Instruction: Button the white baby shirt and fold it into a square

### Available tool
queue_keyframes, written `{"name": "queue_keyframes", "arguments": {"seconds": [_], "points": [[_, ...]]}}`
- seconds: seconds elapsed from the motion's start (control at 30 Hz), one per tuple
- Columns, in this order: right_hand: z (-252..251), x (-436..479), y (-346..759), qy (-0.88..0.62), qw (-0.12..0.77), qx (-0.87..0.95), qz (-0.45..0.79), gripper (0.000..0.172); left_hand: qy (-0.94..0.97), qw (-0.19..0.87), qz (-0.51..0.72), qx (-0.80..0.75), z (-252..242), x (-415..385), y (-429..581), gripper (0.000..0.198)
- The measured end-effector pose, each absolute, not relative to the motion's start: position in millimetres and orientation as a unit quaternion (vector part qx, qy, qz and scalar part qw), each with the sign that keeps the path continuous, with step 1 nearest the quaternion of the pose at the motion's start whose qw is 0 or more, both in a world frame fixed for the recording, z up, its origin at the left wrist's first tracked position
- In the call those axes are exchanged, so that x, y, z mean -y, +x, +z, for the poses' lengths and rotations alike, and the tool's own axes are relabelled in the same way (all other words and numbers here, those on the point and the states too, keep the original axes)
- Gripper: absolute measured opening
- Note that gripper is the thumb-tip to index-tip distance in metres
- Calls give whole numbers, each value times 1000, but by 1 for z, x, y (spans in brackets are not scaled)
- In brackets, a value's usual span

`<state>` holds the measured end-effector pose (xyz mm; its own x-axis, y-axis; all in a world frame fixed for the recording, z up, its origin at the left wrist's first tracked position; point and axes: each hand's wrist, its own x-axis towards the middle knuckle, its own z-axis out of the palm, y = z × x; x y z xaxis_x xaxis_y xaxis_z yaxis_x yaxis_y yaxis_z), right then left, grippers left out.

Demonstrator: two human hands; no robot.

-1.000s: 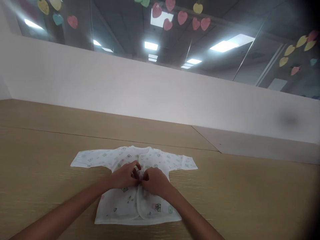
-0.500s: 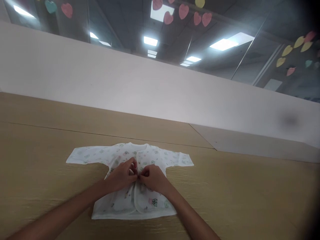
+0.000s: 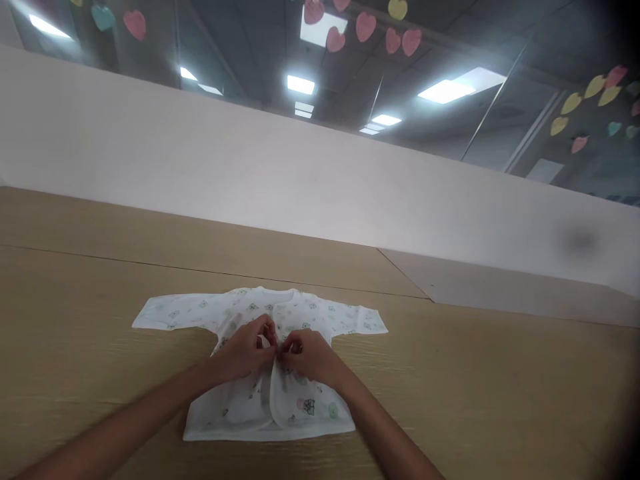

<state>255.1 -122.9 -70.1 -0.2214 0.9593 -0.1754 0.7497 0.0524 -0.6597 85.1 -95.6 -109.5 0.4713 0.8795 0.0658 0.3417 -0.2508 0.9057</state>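
Note:
A small white baby shirt point(image 3: 300, 417) with a scattered animal print lies face up on the table, both sleeves spread out sideways. Its front opening runs down the middle, and below my hands the two edges part slightly. My left hand point(image 3: 250, 347) pinches the front edge at mid-chest, thumb and forefinger forming a ring. Right beside it, my right hand point(image 3: 307, 357) pinches the same opening from the other side. The fingertips of both hands nearly meet there. Whatever fastener lies between them is hidden by the fingers.
The wooden table point(image 3: 475, 387) has a seam running across behind the shirt. A pale grey panel point(image 3: 500, 283) adjoins it at the back right. Behind rises a low white wall point(image 3: 280, 173), topped by glass with heart-shaped paper notes point(image 3: 366, 27) and ceiling light reflections.
Both hands keep their pinch at the shirt's front with barely any movement. The right hand's fingers have shifted very slightly, and the view has tilted a touch.

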Motion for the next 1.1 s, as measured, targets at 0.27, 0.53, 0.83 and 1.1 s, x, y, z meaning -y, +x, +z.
{"name": "queue_keyframes", "arguments": {"seconds": [0.27,0.53,0.83,1.1], "points": [[-80,66,232,-683,233,676,148,23,654,345,432,-517,-115,38,100,15],[-102,48,217,-705,194,675,96,26,673,270,433,-536,-128,18,102,21],[-111,25,262,-629,447,460,440,18,708,238,371,-553,-129,21,101,24],[-113,27,253,-614,375,563,406,14,749,205,308,-549,-123,27,105,24]]}}
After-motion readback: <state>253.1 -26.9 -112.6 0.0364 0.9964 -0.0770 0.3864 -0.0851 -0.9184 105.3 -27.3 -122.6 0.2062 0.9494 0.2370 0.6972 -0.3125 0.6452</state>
